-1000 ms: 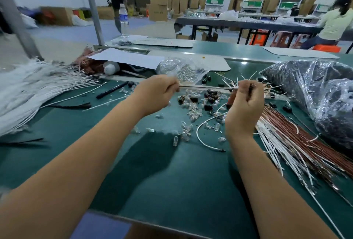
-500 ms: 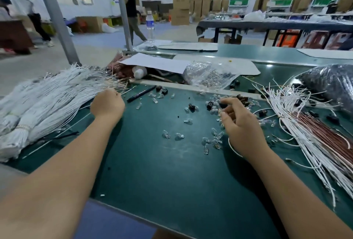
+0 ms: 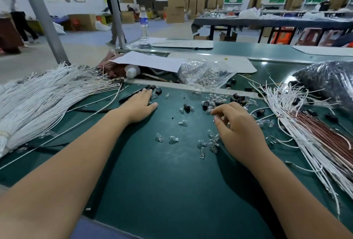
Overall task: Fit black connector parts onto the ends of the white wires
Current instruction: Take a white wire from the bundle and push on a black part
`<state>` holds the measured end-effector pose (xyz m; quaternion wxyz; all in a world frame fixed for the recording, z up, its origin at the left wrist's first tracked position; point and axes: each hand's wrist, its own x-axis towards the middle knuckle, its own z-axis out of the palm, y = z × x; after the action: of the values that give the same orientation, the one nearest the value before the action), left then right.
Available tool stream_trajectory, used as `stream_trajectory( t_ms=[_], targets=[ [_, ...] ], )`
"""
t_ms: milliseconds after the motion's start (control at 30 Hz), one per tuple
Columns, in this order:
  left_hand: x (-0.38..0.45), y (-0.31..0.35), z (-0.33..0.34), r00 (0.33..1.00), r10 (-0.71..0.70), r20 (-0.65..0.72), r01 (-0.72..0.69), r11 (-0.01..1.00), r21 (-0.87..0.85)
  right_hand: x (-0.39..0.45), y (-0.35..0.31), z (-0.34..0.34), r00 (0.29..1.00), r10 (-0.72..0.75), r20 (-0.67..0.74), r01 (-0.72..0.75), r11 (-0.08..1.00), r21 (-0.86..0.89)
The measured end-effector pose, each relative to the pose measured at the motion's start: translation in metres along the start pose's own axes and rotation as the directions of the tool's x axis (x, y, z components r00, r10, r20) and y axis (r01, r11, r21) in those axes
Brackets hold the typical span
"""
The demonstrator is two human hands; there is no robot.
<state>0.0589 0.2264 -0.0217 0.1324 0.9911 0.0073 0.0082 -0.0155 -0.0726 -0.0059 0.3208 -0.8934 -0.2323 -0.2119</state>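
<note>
Across the green table (image 3: 172,191), white wires (image 3: 47,93), black connectors (image 3: 237,98), cardboard boxes (image 3: 175,5) behind.

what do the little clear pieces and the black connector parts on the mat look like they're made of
Clear pieces: probably glass or clear plastic, glossy; they show the green mat through them and catch bright glints. Black connector parts: likely moulded plastic, opaque, with a soft sheen. Neither can be confirmed by look alone.
</note>
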Motion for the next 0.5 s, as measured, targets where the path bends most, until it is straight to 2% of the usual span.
stream_trajectory(
  t_ms=[67,133,200,267,400,433,500],
  targets=[
    [0.008,0.007,-0.001,0.998,0.044,-0.036,-0.047,0.995,-0.089,0.000,-0.006,0.000,0.999,-0.033,0.003,0.033,0.999,-0.018],
    [0.014,0.015,0.002,0.985,0.089,-0.148,-0.122,0.964,-0.236,-0.002,-0.014,0.003,0.997,-0.063,0.038,0.064,0.998,-0.029],
    [0.018,0.023,0.004,0.963,0.084,-0.257,-0.165,0.936,-0.311,-0.004,-0.020,0.006,0.992,-0.095,0.087,0.100,0.993,-0.055],
    [0.028,0.025,0.005,0.970,0.058,-0.236,-0.131,0.944,-0.304,-0.005,-0.026,0.006,0.980,-0.153,0.125,0.164,0.983,-0.084],
    [0.056,0.033,0.001,0.997,0.024,-0.071,-0.044,0.954,-0.296,-0.006,-0.045,0.006,0.931,-0.307,0.199,0.334,0.934,-0.123],
    [0.061,0.036,0.002,0.997,0.051,-0.057,-0.065,0.957,-0.284,-0.007,-0.051,0.009,0.904,-0.342,0.257,0.382,0.915,-0.127],
    [0.065,0.040,0.006,0.979,0.138,-0.149,-0.177,0.941,-0.288,-0.010,-0.065,0.020,0.814,-0.425,0.395,0.499,0.860,-0.103]
  ],
)
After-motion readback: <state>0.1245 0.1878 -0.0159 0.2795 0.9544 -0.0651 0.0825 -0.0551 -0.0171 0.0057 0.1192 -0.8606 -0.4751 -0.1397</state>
